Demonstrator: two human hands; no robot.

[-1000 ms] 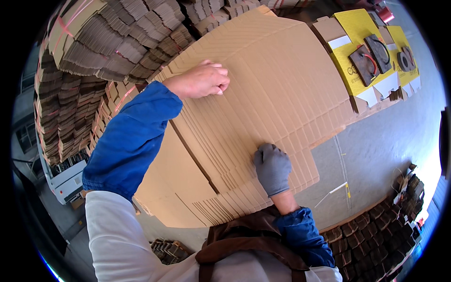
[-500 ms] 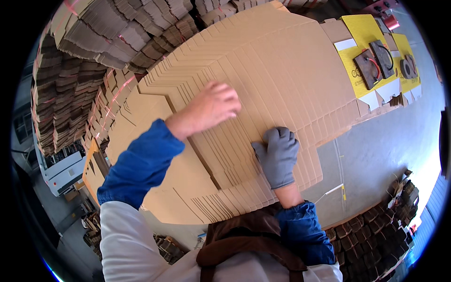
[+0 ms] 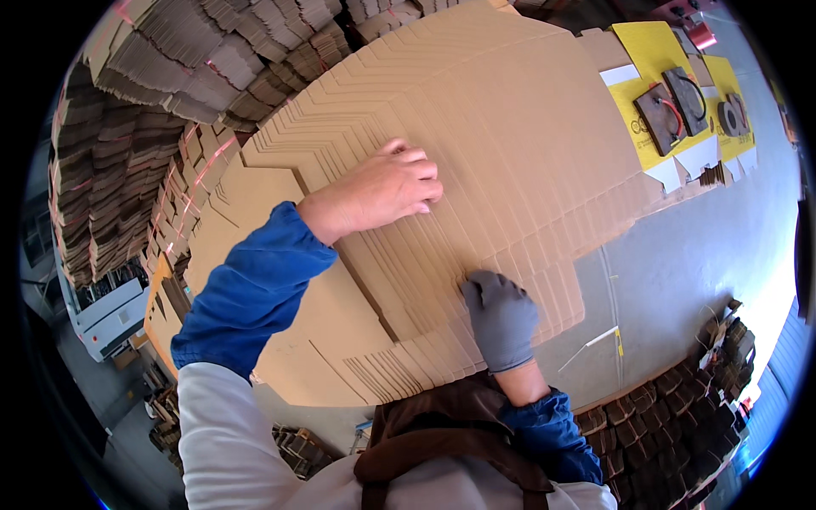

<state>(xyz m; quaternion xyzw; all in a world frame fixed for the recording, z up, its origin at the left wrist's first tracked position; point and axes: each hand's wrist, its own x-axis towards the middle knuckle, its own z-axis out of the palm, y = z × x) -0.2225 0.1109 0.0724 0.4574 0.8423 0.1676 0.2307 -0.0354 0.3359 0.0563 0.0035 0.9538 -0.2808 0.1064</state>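
Observation:
A fanned stack of flat brown cardboard blanks (image 3: 510, 153) covers the grey work table (image 3: 671, 280). My bare left hand (image 3: 382, 187) lies palm down on the upper sheets, fingers spread toward the right. My right hand (image 3: 501, 319), in a grey glove, presses flat on the near stepped edges of the stack by the table's front. Neither hand is closed around a sheet. Both forearms wear blue sleeves.
Tall piles of folded cardboard (image 3: 127, 127) stand at the left and back. A yellow sheet (image 3: 671, 93) with dark metal parts on it lies at the far right of the table. More stacked cardboard (image 3: 680, 425) sits at the lower right. A white machine (image 3: 102, 314) is at the left.
My left hand has drawn back from the stack's far left toward its middle, dragging sheets and fanning the pile. My gloved right hand slid up, then back to the near edge.

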